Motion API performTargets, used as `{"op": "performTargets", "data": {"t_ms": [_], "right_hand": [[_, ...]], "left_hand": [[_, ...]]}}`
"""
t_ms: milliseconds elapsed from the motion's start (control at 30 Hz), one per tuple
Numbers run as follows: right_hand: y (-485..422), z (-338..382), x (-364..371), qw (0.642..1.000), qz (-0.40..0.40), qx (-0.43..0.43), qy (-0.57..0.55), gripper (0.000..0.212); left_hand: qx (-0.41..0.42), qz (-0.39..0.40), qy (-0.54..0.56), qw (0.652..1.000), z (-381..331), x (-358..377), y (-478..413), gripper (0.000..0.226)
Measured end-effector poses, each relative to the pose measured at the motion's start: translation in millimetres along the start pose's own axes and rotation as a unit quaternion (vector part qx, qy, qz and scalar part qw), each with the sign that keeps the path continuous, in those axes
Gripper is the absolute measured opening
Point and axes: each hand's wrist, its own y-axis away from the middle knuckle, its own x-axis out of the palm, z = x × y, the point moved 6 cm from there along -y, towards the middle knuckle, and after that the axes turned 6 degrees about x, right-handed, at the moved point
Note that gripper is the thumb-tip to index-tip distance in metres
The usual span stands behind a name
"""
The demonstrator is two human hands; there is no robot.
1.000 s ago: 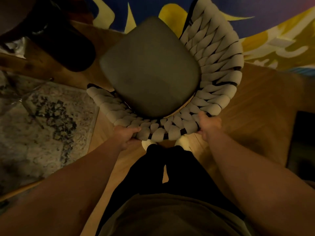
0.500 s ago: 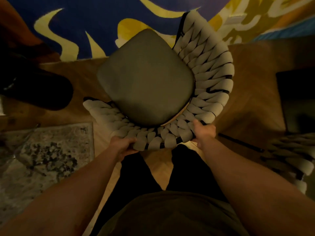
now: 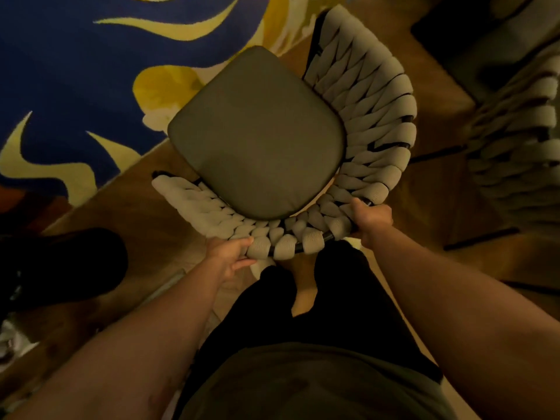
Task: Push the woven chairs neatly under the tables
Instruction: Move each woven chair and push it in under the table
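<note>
A woven chair (image 3: 372, 116) with a thick pale rope backrest and a dark olive seat cushion (image 3: 257, 128) stands right in front of me, seen from above. My left hand (image 3: 230, 253) grips the near rim of the backrest on the left. My right hand (image 3: 371, 219) grips the same rim further right, over the black frame tube. A second woven chair (image 3: 515, 137) shows at the right edge, blurred. No table top is clearly visible.
A blue and yellow patterned rug (image 3: 75, 71) covers the floor at the upper left, partly under the chair. A dark rounded object (image 3: 63, 265) lies on the wooden floor at the left. Dark furniture (image 3: 472, 34) fills the upper right corner. My legs stand just behind the chair.
The view has swung to the right with the chair still held in both hands; the second woven chair has come further into view and the grey patterned mat has slid out at the left.
</note>
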Motion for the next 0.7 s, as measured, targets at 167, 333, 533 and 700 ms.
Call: {"op": "performTargets", "data": {"t_ms": [167,333,533,700], "right_hand": [[1.5,-45.7,-0.4,0.998,-0.003,0.036,-0.047,0.059],[21.0,-67.8,-0.3,0.992,0.002,0.063,-0.113,0.046],[34.8,-89.9,8.9,0.981,-0.004,0.089,-0.175,0.049],[50.1,-108.4,32.5,0.972,-0.039,0.134,-0.187,0.051]], "left_hand": [[-0.020,0.024,-0.075,0.997,-8.1,-16.2,-10.9,0.016],[-0.009,0.016,-0.134,0.991,-17.2,-24.3,-22.6,0.024],[0.040,0.012,-0.176,0.984,-41.3,-32.2,-31.7,0.054],[0.053,0.031,-0.222,0.973,-73.4,-43.3,-39.6,0.055]]}}
